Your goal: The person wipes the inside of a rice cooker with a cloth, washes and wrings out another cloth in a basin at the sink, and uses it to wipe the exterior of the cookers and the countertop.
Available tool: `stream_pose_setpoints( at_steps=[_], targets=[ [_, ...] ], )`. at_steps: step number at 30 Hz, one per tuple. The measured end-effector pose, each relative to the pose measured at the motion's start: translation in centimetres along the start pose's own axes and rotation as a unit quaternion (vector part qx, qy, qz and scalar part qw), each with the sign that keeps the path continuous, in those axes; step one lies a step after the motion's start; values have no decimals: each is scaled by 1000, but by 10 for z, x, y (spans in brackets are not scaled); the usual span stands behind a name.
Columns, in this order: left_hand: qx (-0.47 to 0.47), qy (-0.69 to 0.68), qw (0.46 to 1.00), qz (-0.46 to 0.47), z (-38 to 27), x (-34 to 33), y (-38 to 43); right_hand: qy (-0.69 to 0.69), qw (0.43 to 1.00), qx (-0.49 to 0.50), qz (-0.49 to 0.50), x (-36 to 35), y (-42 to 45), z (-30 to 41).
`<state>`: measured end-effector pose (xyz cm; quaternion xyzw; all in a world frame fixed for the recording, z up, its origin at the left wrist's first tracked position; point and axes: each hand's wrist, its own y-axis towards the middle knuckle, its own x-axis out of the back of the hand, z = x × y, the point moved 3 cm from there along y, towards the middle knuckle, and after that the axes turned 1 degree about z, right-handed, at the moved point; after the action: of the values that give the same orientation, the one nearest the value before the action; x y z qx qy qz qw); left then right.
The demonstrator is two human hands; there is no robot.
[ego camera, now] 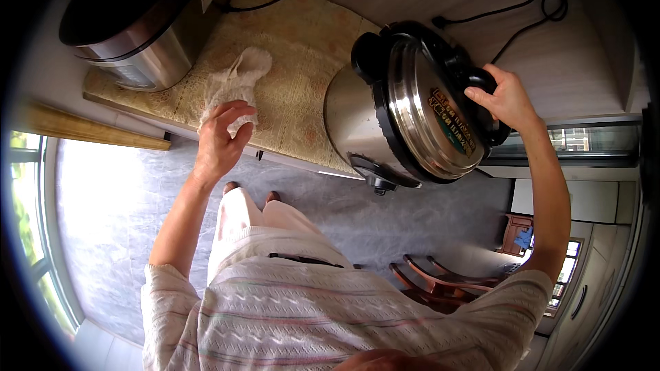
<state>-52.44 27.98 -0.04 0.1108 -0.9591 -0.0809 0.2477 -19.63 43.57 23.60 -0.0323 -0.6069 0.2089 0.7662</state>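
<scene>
An electric pressure cooker [356, 108] with a steel body and a domed metal lid [420, 113] stands at the right part of the counter. The black handle of the lid is in the grip of my right hand [505, 95]; whether the lid is locked on or loose, I cannot tell. To the left, a crumpled whitish cloth [240, 80] lies on the lace-patterned table cover [299, 72]. My left hand [224, 136] is over the near end of this cloth, fingers bent and thumb apart; it does not appear to grip it.
A second steel cooker [154, 56] stands at the counter's left end, with a black cord [273, 4] behind it. Another black cord with a plug [500, 10] hangs by the wall behind the pressure cooker. Wooden chairs [438, 283] stand on the grey floor behind me.
</scene>
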Motion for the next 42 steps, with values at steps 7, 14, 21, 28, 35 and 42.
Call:
stream_pose_setpoints(
  at_steps=[7,14,21,28,35,42],
  targets=[
    [-38,-20,999,2,-48,-16,21,-7,998,-37,-55,-3,3,5],
    [-32,-44,998,12,-42,-24,10,35,997,-49,-55,-4,5,-2],
    [-17,-28,999,-5,-28,-7,0,68,996,-61,-2,-3,9,-3],
    [-29,-3,1000,-4,-10,6,-5,29,998,-51,-36,1,4,-2],
    [1,-2,999,37,-2,5,1,123,988,-51,-83,11,-3,-24],
    [-44,-24,998,22,-14,2,7,256,961,-2,-107,42,-40,-46]
  ],
)
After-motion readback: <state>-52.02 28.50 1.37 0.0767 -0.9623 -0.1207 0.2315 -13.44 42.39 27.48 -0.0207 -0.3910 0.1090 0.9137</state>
